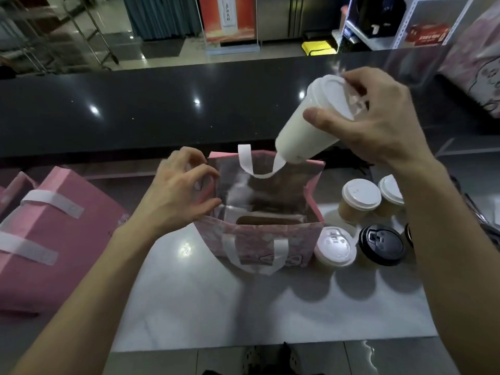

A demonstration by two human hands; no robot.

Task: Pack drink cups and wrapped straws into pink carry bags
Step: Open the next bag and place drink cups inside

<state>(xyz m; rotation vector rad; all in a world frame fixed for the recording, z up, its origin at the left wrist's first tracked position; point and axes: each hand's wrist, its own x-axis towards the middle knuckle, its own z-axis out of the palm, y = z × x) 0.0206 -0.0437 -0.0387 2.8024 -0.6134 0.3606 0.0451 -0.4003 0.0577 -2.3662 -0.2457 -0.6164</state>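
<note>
An open pink carry bag (263, 236) with white handles and a silver lining stands on the steel counter (216, 307). My left hand (178, 196) grips the bag's left rim and holds it apart. My right hand (378, 123) grips a tall white cup (305, 131) by its white lid, tilted, with its base over the bag's far right corner. No straws are visible.
Several lidded cups stand right of the bag: two white-lidded (361, 196) behind, one white-lidded (335, 246) and a black-lidded one (381, 244) in front. Folded pink bags (48, 239) lie at left. A dark raised counter ledge (162, 112) runs behind.
</note>
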